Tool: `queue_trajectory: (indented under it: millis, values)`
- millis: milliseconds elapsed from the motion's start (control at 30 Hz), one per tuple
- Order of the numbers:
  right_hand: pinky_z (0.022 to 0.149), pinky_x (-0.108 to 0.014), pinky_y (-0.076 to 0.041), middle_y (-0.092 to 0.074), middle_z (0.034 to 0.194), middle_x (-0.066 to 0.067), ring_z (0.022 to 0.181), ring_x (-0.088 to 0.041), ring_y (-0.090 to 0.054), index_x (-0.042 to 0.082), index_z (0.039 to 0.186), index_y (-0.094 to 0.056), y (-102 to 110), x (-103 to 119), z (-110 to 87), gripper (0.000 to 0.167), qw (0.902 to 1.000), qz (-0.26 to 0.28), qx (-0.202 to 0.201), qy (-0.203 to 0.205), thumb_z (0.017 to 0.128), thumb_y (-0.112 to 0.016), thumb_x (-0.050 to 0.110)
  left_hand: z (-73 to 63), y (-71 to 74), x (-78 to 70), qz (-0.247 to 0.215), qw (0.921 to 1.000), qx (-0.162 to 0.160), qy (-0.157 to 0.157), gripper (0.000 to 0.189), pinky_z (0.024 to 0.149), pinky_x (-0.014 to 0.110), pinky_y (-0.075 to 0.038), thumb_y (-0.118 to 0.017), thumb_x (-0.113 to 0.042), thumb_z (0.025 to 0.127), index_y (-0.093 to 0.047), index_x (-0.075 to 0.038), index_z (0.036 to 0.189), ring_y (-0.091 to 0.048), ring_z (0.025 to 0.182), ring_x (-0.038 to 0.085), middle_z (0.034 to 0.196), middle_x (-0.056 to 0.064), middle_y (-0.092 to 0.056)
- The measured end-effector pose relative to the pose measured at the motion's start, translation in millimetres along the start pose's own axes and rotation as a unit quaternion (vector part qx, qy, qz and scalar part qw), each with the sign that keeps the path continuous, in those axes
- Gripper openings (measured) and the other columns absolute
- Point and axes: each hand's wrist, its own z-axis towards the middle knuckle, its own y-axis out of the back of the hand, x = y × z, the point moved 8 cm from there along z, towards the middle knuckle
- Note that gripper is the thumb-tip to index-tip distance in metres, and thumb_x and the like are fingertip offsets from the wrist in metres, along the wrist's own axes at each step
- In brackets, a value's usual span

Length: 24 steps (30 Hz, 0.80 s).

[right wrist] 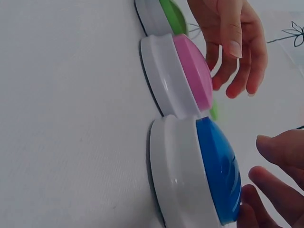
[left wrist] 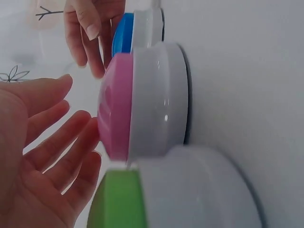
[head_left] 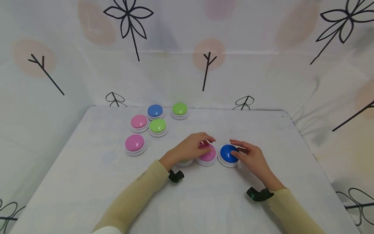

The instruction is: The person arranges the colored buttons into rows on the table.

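Note:
Three push buttons with white bases stand in a row at the middle right of the table: a green button (left wrist: 118, 202), a pink button (head_left: 208, 154) and a blue button (head_left: 228, 154). My left hand (head_left: 194, 147) hovers over the green and pink ones with fingers loosely spread, hiding most of the green dome in the head view. Beside the blue dome is my right hand (head_left: 250, 158), thumb and fingers apart around its right side. In the right wrist view its fingertips lie right at the dome's edge. Neither hand grips anything.
Several more buttons stand at the back left: a blue button (head_left: 155, 111), a green button (head_left: 180, 110), another green button (head_left: 157, 126), a pink button (head_left: 139, 122) and a nearer pink button (head_left: 135, 143). The white table (head_left: 187, 201) meets a patterned backdrop (head_left: 175, 74) behind.

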Motion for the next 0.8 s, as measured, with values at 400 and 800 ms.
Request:
queue_trajectory:
  millis: [400, 800]
  values:
    - [0.1, -0.033, -0.047, -0.061, 0.135, -0.007, 0.127, -0.027, -0.055, 0.008, 0.13, -0.066, -27, 22, 25.0, 0.035, 0.9983, 0.053, 0.021, 0.012, 0.095, -0.07, 0.012, -41.9, 37.5, 26.1, 0.0, 0.9989, -0.036, 0.032, 0.037, 0.094, 0.034, -0.05, -0.067, -0.02, 0.097, -0.062, -0.008, 0.132, -0.06, 0.107, 0.011, 0.121, 0.004, -0.065]
    - [0.099, -0.045, -0.05, -0.065, 0.129, -0.007, 0.119, -0.031, -0.061, 0.008, 0.126, -0.068, -62, 47, 57.9, 0.033, 0.9941, 0.087, 0.06, 0.026, 0.094, -0.07, 0.015, -95.0, 81.9, 57.1, 0.004, 0.9899, -0.105, 0.096, 0.036, 0.096, 0.042, -0.05, -0.066, -0.022, 0.097, -0.063, -0.007, 0.13, -0.062, 0.108, 0.018, 0.121, 0.007, -0.066]
